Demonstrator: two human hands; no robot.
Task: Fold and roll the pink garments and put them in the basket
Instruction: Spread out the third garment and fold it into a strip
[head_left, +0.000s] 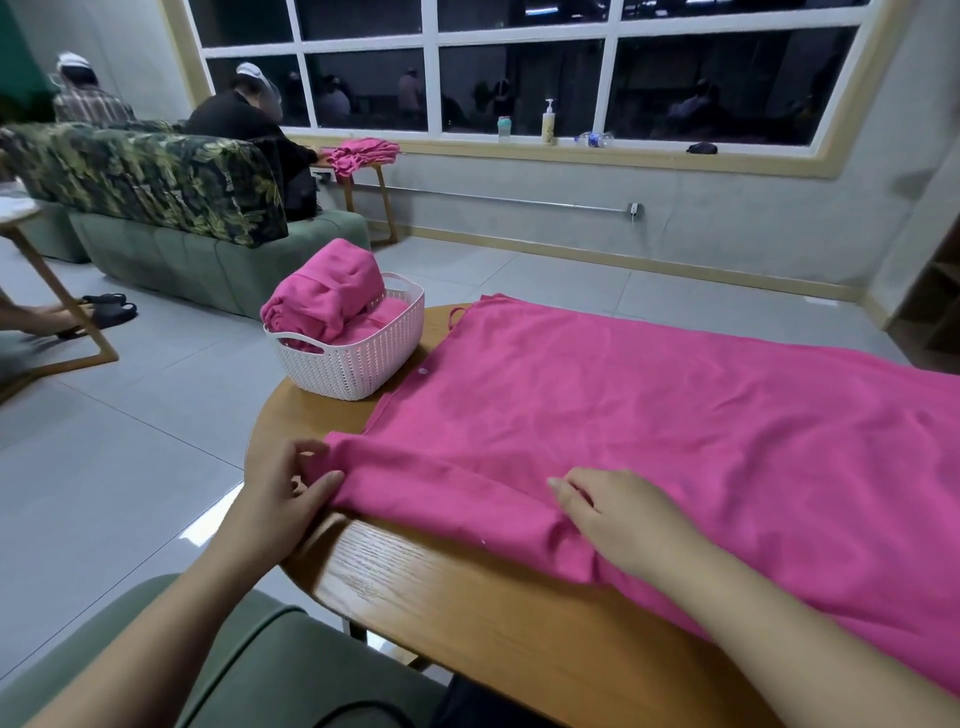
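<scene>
Garment (649, 415) flat across surface (467, 597), rolls in far-left basket (353, 364) | I see left hand (275, 493) pinching near-left fold, right hand (618, 514) fingers curled on hem | risk: uneven pull skews the fold

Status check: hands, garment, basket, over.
Left hand pinches near corner of pink garment; right hand grips its folded near edge. Garment otherwise flat on table. Basket holds rolled garments. Nothing obstructing.

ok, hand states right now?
Left hand: pinching the pink garment at its near corner.
Right hand: fingers curled on the garment's folded edge.
</scene>
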